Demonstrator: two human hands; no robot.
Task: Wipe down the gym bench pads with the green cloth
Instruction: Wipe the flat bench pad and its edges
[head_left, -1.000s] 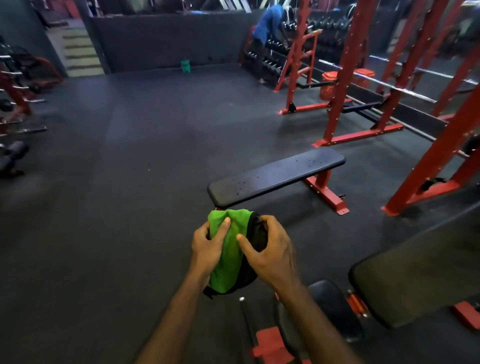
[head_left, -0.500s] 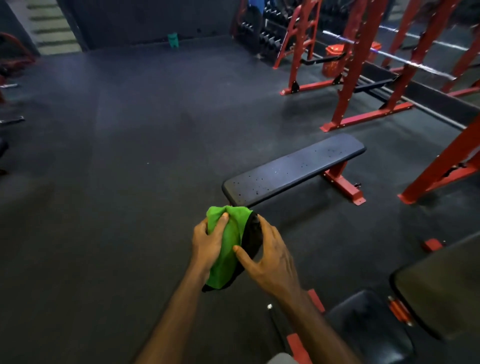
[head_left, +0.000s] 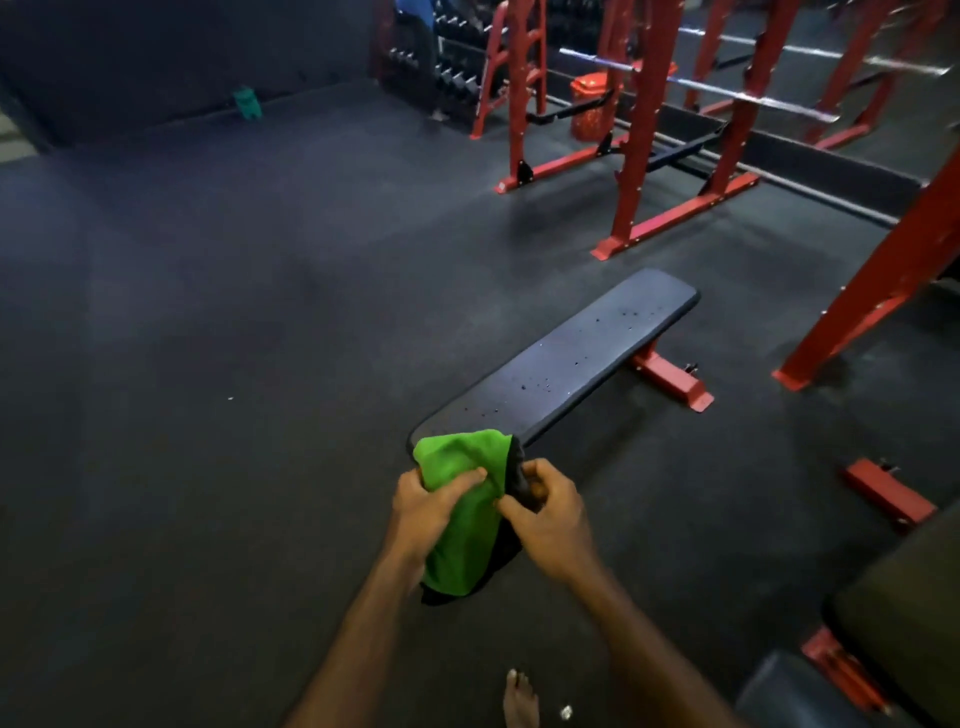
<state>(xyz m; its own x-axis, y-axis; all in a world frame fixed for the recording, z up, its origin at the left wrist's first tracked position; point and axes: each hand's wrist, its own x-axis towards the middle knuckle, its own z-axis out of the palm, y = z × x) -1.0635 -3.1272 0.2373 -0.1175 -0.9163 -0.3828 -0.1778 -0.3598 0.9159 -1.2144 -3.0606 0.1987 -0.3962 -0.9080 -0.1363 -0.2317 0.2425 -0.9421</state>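
Seen from the head camera, two bare forearms reach forward from the bottom of the frame and meet at the centre. The left hand grips the green cloth, its thumb laid across the front of the fabric and its fingers curled behind. The right hand pinches the cloth's right edge, where a black underside shows, with its fingers bent inward. The cloth hangs bunched between both hands, held in the air in front of the near end of a flat bench pad, whose black surface is dotted with small droplets or specks. The pad runs away to the upper right, and a red bench foot rests on the dark rubber floor. A bare foot shows at the bottom edge. At lower right sits another black padded bench on a red frame. Behind stand red squat racks, a blurred steel barbell, a dumbbell rack and a red bin.
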